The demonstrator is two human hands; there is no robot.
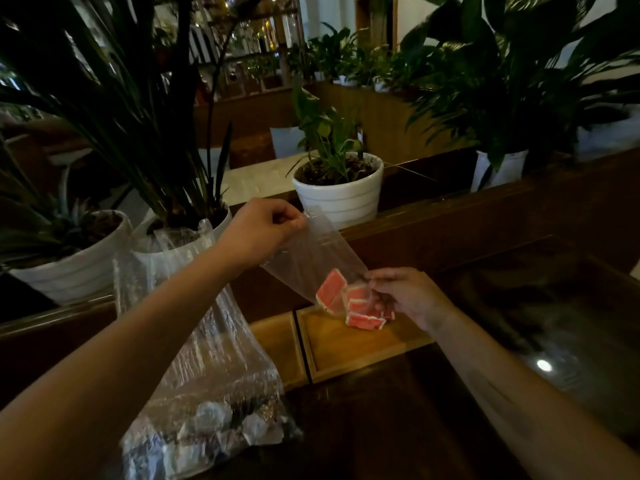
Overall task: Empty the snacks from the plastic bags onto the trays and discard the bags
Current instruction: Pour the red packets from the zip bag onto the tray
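Tipping the clear bag [308,258] mouth-down, your left hand [256,230] pinches its raised end while your right hand [401,296] pinches the mouth, so pink snacks [349,299] slide onto the wooden tray [346,348].

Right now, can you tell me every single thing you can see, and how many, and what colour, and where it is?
small plastic bag: one, clear, held tilted over the right tray
snacks: several, pink with pale edges, sliding from the bag's mouth onto the tray
wooden trays: two, light brown, side by side on the counter
large plastic bag: one, clear, standing at the left, holding grey wrapped pieces
counter: one, dark brown wood
white plant pots: at least four, with green plants, along the ledge behind
left hand: one, pinching the bag's raised end
right hand: one, holding the bag's low mouth
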